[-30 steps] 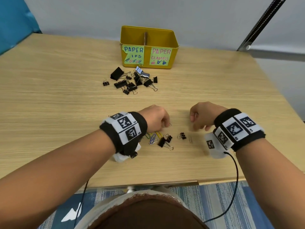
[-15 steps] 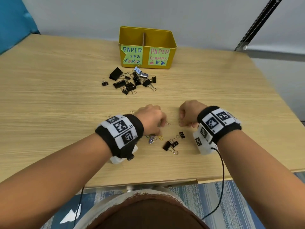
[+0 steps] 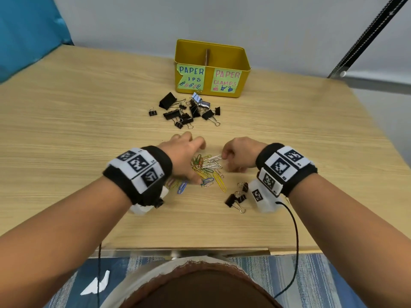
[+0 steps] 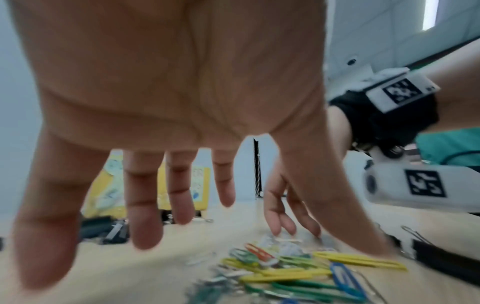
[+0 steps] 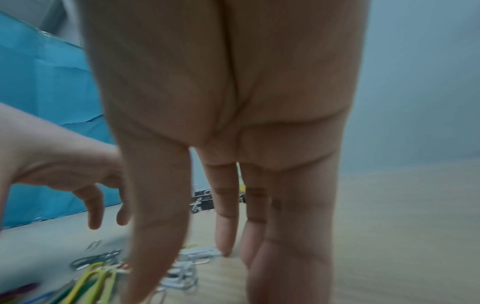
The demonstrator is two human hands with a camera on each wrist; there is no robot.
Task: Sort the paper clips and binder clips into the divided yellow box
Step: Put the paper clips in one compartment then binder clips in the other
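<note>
A heap of coloured and silver paper clips lies on the table between my hands; the left wrist view shows it from close up. My left hand hovers over the heap's left side with fingers spread and straight, holding nothing. My right hand points its fingers down at the silver clips on the heap's right edge and touches them. Black binder clips lie scattered in front of the divided yellow box. Three small binder clips sit by my right wrist.
The box stands at the table's far side, its left half labelled paper clips, its right half paper clamps. A cardboard divider splits it. A black cable hangs from my right wrist over the table's near edge.
My left hand has opened from a curled fist and spread, uncovering the paper clip heap. My right hand has slid left up to the heap's silver clips.
</note>
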